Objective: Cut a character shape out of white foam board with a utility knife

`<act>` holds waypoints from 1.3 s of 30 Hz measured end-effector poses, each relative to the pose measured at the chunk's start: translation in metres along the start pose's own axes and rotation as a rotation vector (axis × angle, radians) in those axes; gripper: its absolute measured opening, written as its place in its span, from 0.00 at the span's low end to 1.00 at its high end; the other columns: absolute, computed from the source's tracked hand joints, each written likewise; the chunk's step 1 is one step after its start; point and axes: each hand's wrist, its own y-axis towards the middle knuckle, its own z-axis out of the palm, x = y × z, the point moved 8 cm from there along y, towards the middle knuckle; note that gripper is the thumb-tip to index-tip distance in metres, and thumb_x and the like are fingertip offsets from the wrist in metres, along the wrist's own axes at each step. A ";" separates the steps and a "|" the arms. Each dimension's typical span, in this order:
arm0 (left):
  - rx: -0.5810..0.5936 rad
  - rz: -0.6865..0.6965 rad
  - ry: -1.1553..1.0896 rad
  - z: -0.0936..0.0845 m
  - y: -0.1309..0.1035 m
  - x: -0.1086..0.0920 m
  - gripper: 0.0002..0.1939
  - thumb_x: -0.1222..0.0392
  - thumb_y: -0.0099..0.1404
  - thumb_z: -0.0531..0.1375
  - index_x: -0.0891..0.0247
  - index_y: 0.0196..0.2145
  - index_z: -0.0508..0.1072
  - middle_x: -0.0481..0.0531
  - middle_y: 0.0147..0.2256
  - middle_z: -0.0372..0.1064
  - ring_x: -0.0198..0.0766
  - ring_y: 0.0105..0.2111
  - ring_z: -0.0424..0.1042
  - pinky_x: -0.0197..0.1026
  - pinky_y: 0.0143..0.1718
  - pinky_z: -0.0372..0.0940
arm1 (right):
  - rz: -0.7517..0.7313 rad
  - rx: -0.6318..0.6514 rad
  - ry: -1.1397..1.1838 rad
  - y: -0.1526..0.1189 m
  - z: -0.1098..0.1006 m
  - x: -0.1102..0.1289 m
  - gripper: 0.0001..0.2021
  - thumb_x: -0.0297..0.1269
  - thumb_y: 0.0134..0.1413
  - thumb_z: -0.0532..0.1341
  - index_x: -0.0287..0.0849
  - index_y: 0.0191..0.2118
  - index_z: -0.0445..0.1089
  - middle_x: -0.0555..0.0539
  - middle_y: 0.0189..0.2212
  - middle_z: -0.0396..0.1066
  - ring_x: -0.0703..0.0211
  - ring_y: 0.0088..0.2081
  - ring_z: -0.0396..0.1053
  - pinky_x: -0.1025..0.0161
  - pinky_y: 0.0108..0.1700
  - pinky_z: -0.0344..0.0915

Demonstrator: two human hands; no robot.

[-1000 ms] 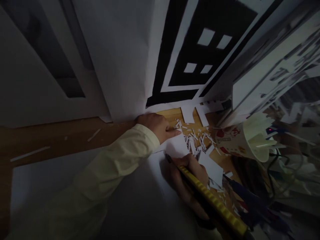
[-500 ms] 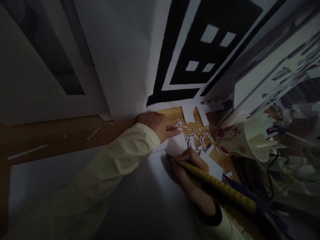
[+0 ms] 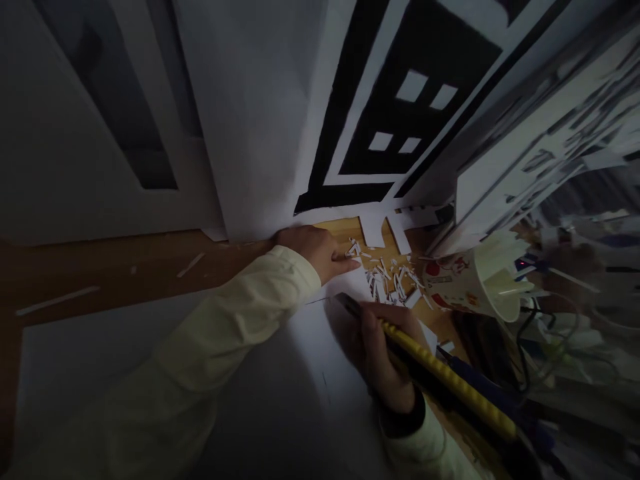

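Note:
My right hand [image 3: 393, 347] grips a yellow and black utility knife [image 3: 450, 380], its blade end over a large white sheet [image 3: 280, 373] near a short cut line. To the upper left of the blade, my left hand [image 3: 315, 253] lies flat on the sheet's far edge, fingers apart and holding nothing. Small white paper scraps [image 3: 395, 280] are scattered on the wooden table [image 3: 160, 267] just beyond my hands.
Tall white boards, one with a black panel [image 3: 400, 127] of white squares, stand behind. On the right are a paper cup [image 3: 465, 283] holding pale strips, a blue-handled tool [image 3: 480, 380], cables and a leaning white board [image 3: 495, 187].
My right hand has turned and shifted slightly, and the knife blade now sits a little higher. The view has moved slightly. My left hand stays in place.

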 end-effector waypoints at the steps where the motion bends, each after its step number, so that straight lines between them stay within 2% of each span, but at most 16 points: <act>1: 0.002 -0.003 -0.001 0.000 0.000 0.000 0.31 0.28 0.59 0.51 0.55 0.30 0.81 0.54 0.33 0.76 0.48 0.39 0.73 0.44 0.39 0.62 | 0.001 0.038 -0.013 0.001 0.002 0.004 0.08 0.43 0.61 0.61 0.45 0.38 0.73 0.53 0.24 0.73 0.63 0.23 0.69 0.65 0.26 0.64; 5: 0.008 -0.004 0.009 0.000 0.000 0.000 0.32 0.28 0.59 0.51 0.55 0.33 0.81 0.55 0.35 0.76 0.49 0.42 0.73 0.44 0.41 0.63 | -0.083 0.102 -0.048 0.002 0.005 0.018 0.05 0.39 0.61 0.61 0.45 0.38 0.72 0.55 0.22 0.72 0.66 0.20 0.66 0.66 0.24 0.62; 11: 0.015 -0.013 0.023 -0.001 0.000 0.000 0.31 0.28 0.59 0.51 0.54 0.34 0.82 0.54 0.35 0.77 0.49 0.42 0.73 0.44 0.41 0.63 | -0.109 0.140 -0.079 0.004 0.008 0.019 0.05 0.37 0.61 0.61 0.43 0.38 0.72 0.52 0.24 0.74 0.65 0.21 0.68 0.66 0.24 0.64; 19: 0.018 -0.017 0.024 -0.001 0.001 0.000 0.31 0.28 0.59 0.51 0.53 0.36 0.82 0.54 0.36 0.77 0.49 0.43 0.73 0.45 0.43 0.64 | -0.172 0.106 -0.116 0.002 0.006 0.024 0.04 0.34 0.60 0.61 0.43 0.39 0.72 0.50 0.30 0.77 0.63 0.26 0.73 0.66 0.28 0.68; 23: 0.013 -0.027 0.027 0.000 0.001 0.001 0.31 0.27 0.59 0.52 0.54 0.37 0.82 0.54 0.36 0.77 0.49 0.43 0.73 0.45 0.43 0.64 | -0.189 0.126 -0.138 0.003 0.010 0.024 0.04 0.35 0.61 0.61 0.43 0.39 0.72 0.51 0.27 0.76 0.64 0.24 0.72 0.67 0.28 0.67; 28: 0.008 -0.026 0.028 0.000 0.001 0.001 0.32 0.27 0.58 0.52 0.54 0.35 0.82 0.54 0.36 0.77 0.48 0.43 0.72 0.44 0.43 0.64 | -0.277 0.124 -0.192 0.003 0.012 0.034 0.02 0.31 0.59 0.61 0.43 0.37 0.71 0.53 0.26 0.75 0.65 0.24 0.72 0.68 0.29 0.67; 33: 0.014 -0.026 0.023 0.000 0.000 0.001 0.31 0.28 0.59 0.51 0.53 0.35 0.81 0.53 0.36 0.77 0.47 0.43 0.72 0.43 0.44 0.63 | -0.280 0.151 -0.207 0.004 0.013 0.036 0.03 0.32 0.60 0.60 0.43 0.38 0.71 0.53 0.25 0.74 0.66 0.22 0.70 0.69 0.28 0.67; 39: 0.022 -0.013 0.013 -0.001 0.000 0.000 0.31 0.28 0.59 0.52 0.53 0.36 0.81 0.53 0.37 0.77 0.49 0.44 0.72 0.45 0.44 0.63 | -0.235 0.193 -0.193 0.005 0.015 0.030 0.03 0.34 0.61 0.59 0.45 0.38 0.71 0.51 0.26 0.76 0.61 0.25 0.72 0.64 0.31 0.70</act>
